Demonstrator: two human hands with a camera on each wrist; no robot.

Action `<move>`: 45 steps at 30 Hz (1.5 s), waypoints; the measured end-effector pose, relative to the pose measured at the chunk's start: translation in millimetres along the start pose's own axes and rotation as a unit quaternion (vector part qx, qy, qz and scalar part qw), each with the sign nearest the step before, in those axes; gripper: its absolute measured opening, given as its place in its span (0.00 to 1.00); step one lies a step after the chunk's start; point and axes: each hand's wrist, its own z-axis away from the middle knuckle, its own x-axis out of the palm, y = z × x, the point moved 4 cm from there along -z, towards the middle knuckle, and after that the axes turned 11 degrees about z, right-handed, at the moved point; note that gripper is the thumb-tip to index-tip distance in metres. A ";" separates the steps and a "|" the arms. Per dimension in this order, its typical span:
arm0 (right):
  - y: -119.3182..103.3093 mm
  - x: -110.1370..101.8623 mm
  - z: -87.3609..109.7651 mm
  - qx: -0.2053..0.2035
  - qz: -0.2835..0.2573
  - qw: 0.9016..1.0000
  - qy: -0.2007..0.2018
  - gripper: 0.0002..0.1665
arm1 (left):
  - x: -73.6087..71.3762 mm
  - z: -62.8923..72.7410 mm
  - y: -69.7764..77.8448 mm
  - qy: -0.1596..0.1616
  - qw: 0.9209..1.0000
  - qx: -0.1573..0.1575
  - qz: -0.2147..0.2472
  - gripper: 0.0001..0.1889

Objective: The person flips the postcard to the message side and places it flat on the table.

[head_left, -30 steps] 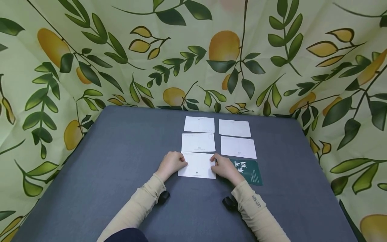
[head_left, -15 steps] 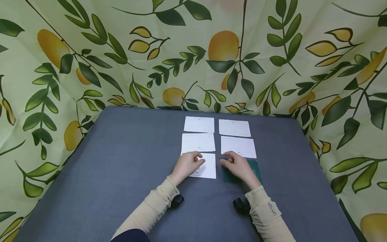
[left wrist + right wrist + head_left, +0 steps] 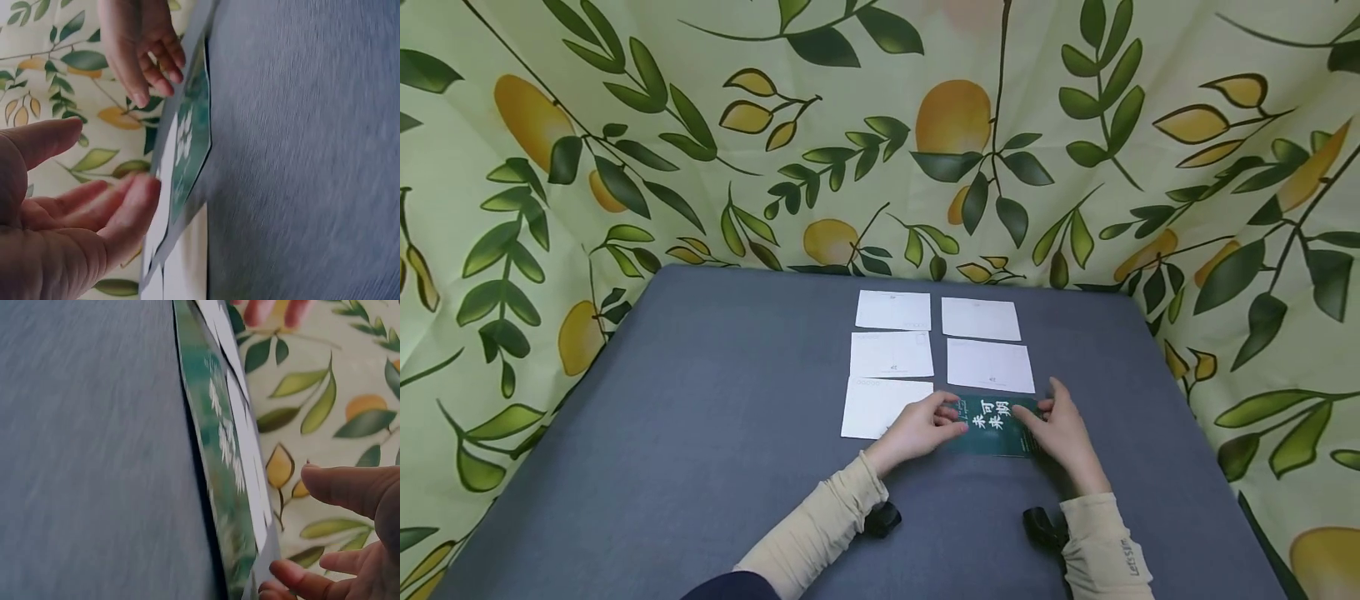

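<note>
A dark green card [image 3: 988, 437] with white Chinese characters lies on the grey table, in the front right place of a block of cards. My left hand [image 3: 921, 427] is over its left end, thumb and fingers apart. At its right end is my right hand [image 3: 1066, 437], fingers spread and the thumb over the card. In the left wrist view a gap shows between my left fingertips and the green card [image 3: 192, 140]. The right wrist view has my right fingertips [image 3: 287, 572] close by the card's near end; contact cannot be told. A white card [image 3: 871, 407] lies partly under my left hand.
Several white cards lie in two columns behind: back left [image 3: 893, 311], back right [image 3: 981, 319], middle left [image 3: 891, 354] and middle right [image 3: 990, 365]. A leaf-and-fruit patterned cloth [image 3: 850, 108] hangs behind the table [image 3: 715, 400]. Black wrist devices [image 3: 882, 519] sit under both wrists.
Both hands have left the front left white card and moved right to the green card. The right hand has opened wider and passed to the card's right end. The cards look unmoved.
</note>
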 end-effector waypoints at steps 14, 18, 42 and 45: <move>12.9 3.9 9.2 0.046 0.013 0.999 -0.026 0.50 | 16.8 2.5 -6.8 -0.013 0.990 -0.065 0.122 0.30; 9.6 3.3 11.4 0.044 0.027 0.999 -0.010 0.43 | 15.7 0.7 -10.3 0.034 0.979 -0.064 0.191 0.29; 1.6 -14.5 13.6 0.052 -0.082 0.986 0.135 0.24 | 2.0 -6.6 -20.2 0.206 0.926 -0.006 0.316 0.16; 1.1 -15.0 13.7 0.056 -0.094 0.981 0.157 0.22 | 1.3 -7.1 -20.6 0.212 0.923 0.002 0.321 0.17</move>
